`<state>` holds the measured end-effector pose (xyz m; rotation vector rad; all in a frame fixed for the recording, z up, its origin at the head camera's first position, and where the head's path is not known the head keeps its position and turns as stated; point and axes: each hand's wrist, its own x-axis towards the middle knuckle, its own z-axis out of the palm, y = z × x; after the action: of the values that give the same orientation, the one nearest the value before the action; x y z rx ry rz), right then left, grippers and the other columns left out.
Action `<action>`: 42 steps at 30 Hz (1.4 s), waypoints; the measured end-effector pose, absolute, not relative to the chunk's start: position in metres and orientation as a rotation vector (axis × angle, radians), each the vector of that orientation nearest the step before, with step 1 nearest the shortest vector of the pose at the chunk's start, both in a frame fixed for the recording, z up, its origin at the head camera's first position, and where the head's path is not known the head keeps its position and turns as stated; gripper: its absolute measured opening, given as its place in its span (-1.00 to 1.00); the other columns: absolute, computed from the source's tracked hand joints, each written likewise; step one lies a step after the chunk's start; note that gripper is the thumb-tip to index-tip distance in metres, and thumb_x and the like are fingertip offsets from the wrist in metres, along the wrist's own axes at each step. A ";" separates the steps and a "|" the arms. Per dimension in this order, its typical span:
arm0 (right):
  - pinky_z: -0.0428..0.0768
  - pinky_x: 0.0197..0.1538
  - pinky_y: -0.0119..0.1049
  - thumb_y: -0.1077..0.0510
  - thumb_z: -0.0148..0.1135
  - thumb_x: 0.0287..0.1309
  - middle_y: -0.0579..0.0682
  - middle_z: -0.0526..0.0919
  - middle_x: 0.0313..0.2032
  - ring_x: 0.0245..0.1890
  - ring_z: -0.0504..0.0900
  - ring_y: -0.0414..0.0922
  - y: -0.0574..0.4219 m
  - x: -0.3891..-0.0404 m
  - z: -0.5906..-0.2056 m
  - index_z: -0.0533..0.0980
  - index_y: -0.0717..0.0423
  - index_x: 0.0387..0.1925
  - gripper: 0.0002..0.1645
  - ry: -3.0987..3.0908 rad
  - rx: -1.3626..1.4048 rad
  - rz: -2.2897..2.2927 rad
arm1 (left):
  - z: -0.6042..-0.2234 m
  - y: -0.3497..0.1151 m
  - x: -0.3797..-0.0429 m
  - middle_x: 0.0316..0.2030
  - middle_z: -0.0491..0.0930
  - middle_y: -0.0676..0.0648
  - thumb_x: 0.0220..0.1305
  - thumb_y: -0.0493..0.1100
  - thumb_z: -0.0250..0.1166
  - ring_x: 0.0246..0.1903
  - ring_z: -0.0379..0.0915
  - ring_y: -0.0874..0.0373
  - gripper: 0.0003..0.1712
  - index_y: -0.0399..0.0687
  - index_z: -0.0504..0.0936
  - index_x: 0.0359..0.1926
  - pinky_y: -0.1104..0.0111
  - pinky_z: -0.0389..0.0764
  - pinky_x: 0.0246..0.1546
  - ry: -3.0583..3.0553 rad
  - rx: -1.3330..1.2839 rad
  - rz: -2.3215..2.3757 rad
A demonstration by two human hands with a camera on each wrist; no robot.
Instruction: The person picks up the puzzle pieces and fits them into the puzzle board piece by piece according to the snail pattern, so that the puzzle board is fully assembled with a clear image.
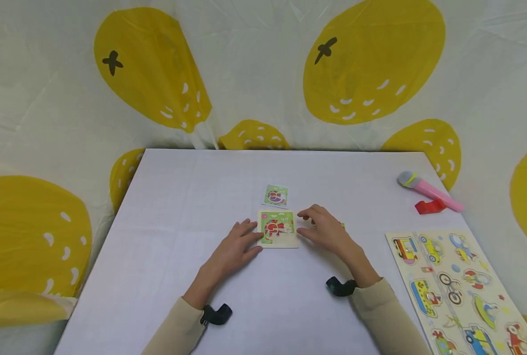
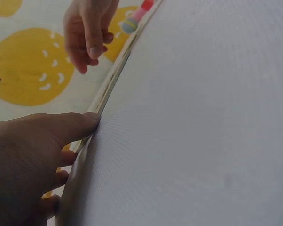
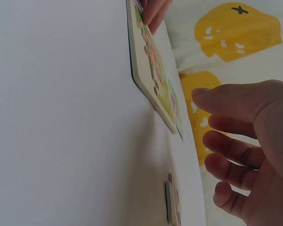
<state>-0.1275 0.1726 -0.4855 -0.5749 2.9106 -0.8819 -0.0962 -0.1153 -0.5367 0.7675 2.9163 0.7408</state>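
Note:
A small wooden jigsaw board (image 1: 285,241) with a red and green picture lies flat on the table, its lower right part bare wood. My left hand (image 1: 234,249) rests against the board's left edge, fingers fairly straight and fingertips on the picture. Just off the right edge hovers my right hand (image 1: 327,231), fingers loosely bent, with nothing in its grasp in the right wrist view. Beneath and beside that hand, a puzzle piece (image 1: 342,225) is mostly hidden; the right wrist view shows piece edges (image 3: 173,202) there. Behind the board lies a picture card (image 1: 276,195) of similar design.
At the table's right, a large wooden vehicle puzzle board (image 1: 450,266) lies near the edge. Above it are a pink toy microphone (image 1: 432,190) and a red object (image 1: 430,206). A fruit-patterned cloth (image 1: 254,59) hangs behind the white table (image 1: 179,187).

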 end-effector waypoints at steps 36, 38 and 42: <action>0.52 -0.16 -0.21 0.24 0.42 0.14 0.08 0.59 -0.17 -0.25 0.49 -0.11 0.225 -0.125 -0.504 0.60 0.22 0.02 -0.61 2.930 -0.452 -0.796 | -0.538 -0.116 -0.096 0.39 0.42 -0.10 0.33 0.02 0.34 0.49 0.17 -0.09 -0.54 0.02 0.65 0.20 0.06 0.10 0.56 2.931 0.817 0.812; 0.51 -0.17 -0.22 0.24 0.42 0.14 0.07 0.57 -0.18 -0.25 0.49 -0.10 0.225 -0.124 -0.503 0.61 0.20 0.01 -0.62 2.930 -0.444 -0.804 | -0.538 -0.115 -0.096 0.39 0.43 -0.10 0.33 0.02 0.34 0.49 0.17 -0.09 -0.54 0.02 0.65 0.20 0.06 0.11 0.56 2.936 0.821 0.811; 0.51 -0.17 -0.22 0.23 0.42 0.14 0.06 0.57 -0.21 -0.26 0.50 -0.10 0.225 -0.124 -0.503 0.62 0.16 -0.01 -0.65 2.932 -0.441 -0.805 | -0.538 -0.115 -0.097 0.38 0.43 -0.10 0.32 0.03 0.35 0.49 0.18 -0.09 -0.54 0.02 0.65 0.20 0.06 0.11 0.56 2.944 0.825 0.810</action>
<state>-0.1241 0.2251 -0.5029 -0.4410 2.9316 -0.8053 -0.0966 -0.1155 -0.5385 0.8248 2.9441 0.8105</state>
